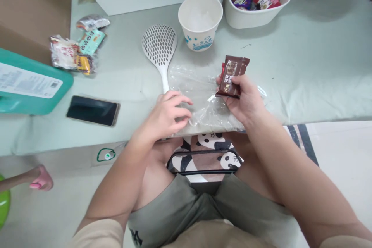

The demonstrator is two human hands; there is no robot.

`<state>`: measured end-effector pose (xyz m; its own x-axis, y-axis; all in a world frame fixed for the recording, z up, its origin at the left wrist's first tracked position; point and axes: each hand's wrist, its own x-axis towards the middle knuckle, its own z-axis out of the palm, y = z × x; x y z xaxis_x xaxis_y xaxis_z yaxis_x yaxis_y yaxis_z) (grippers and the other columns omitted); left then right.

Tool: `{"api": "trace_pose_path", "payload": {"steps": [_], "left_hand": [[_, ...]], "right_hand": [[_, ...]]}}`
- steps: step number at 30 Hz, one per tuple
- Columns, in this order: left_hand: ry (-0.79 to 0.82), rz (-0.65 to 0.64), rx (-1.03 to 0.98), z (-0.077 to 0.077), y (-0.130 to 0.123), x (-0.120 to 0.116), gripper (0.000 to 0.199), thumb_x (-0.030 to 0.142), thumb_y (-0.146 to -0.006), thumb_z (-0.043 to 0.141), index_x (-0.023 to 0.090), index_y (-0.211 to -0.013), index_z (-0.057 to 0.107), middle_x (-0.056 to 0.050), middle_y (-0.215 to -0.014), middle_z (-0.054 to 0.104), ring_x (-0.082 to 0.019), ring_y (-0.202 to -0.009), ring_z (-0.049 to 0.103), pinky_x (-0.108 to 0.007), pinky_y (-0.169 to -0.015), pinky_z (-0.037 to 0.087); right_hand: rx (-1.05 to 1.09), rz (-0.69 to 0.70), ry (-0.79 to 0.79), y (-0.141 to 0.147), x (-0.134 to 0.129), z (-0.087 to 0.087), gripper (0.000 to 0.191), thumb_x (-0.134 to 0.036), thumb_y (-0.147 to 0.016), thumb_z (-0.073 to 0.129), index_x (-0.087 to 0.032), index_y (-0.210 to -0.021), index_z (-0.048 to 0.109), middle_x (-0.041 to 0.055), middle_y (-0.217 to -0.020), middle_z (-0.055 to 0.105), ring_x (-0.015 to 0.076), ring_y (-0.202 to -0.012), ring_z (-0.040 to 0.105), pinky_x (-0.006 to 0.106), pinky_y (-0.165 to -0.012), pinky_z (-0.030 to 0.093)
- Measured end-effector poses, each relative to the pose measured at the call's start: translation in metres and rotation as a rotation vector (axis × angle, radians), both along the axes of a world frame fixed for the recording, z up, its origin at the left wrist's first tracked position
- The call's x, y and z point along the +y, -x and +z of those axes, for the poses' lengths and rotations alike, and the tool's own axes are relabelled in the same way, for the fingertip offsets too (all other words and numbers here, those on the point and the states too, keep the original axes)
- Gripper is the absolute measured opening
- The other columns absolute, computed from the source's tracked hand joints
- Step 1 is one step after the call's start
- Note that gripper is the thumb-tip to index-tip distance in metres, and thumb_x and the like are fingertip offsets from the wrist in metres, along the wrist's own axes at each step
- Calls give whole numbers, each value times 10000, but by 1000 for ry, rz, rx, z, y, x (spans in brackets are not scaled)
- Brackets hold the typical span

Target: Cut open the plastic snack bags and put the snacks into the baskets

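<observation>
My right hand [247, 99] is closed on a brown snack packet [233, 75], thumb on its front; a bit of red wrapper shows behind it. Under and between my hands lies a clear plastic bag [203, 102], flat and crumpled on the table. With its fingers apart and slightly curled, my left hand [171, 112] rests at the bag's left side, over the handle end of a white slotted skimmer [159, 44]. Beyond the bag stands a white paper cup [200, 23] with blue print.
Wrapped snacks fill a white bin [252, 17] at the back. More snack packets [65, 52] lie at left, near a green container [35, 81] and a phone [93, 110]. The table's front edge runs just below my hands. Another person's foot [43, 178] shows at lower left.
</observation>
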<state>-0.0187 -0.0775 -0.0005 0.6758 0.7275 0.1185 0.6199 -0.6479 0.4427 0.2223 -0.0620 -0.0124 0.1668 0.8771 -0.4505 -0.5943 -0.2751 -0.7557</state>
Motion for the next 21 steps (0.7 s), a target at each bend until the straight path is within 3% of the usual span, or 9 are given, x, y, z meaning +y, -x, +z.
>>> {"api": "trace_pose_path", "payload": {"steps": [11,21], "left_hand": [[-47,75,-146,-1,51,9,200,234,-895,662,334,-838,825,-20,-1073,785,-248,-1036,648,-448,-937,509],[28,64,-238,13,48,7,171,189,-845,697,304,-790,811,-22,-918,793,-195,-867,699,-405,-825,582]], "right_hand": [[-27,16,-19,-2,0,-3,207,-254,-654,691,-225,-840,606,14,-955,693,171,-926,668,258,-712,597],[-44,-3,-23,1,-1,-1,200,-260,-638,680,-228,-808,580,6,-912,666,161,-921,658,255,-734,588]]}}
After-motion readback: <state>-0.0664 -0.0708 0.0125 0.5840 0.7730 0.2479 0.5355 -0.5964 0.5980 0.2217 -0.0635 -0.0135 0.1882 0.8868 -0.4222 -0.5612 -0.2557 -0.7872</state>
